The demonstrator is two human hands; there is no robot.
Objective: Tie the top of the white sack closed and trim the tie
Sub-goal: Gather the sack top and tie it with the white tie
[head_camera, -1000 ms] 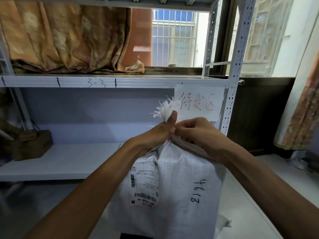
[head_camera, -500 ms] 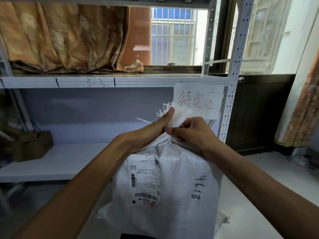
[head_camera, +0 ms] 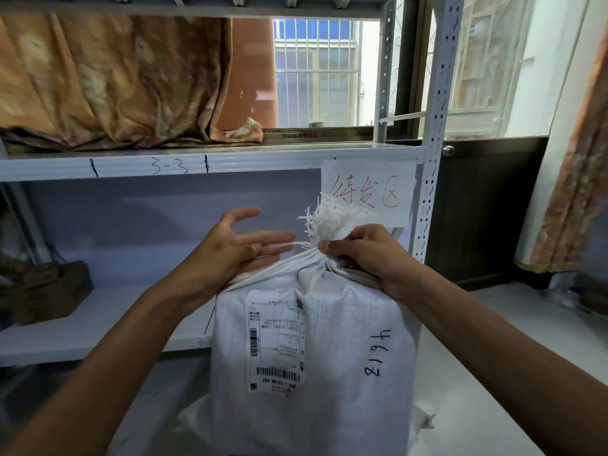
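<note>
A white metal shelving rack (head_camera: 431,133) stands against the window wall, with an orange-brown patterned cloth (head_camera: 108,80) heaped on its upper shelf and a dark box (head_camera: 49,291) on the lower shelf at the left. A paper sign (head_camera: 368,192) with red handwritten characters hangs from the upper shelf's front edge, beside the rack's perforated post.

In front of the rack the white sack (head_camera: 329,373) stands upright on the floor, between the person's two forearms. It carries a printed shipping label (head_camera: 276,340) on its front and black handwritten numbers (head_camera: 375,353) to the right of that. Its top is gathered into a tight neck, and the frayed woven fringe (head_camera: 335,215) fans out above the gathered point, in front of the lower left of the sign.

The right hand (head_camera: 362,251) is closed around the neck from the right, thumb and fingertips pinching the bunched fabric just under the fringe. Half a second ago the left hand was clamped on the neck as well, thumb pressed up against the fringe; now it has let go. The left hand (head_camera: 230,248) sits just to the left of the neck, palm turned inward, fingers spread and relaxed, gripping nothing. A thin white strand (head_camera: 297,243) runs from the neck towards the left fingertips; whether it touches them I cannot tell.
</note>
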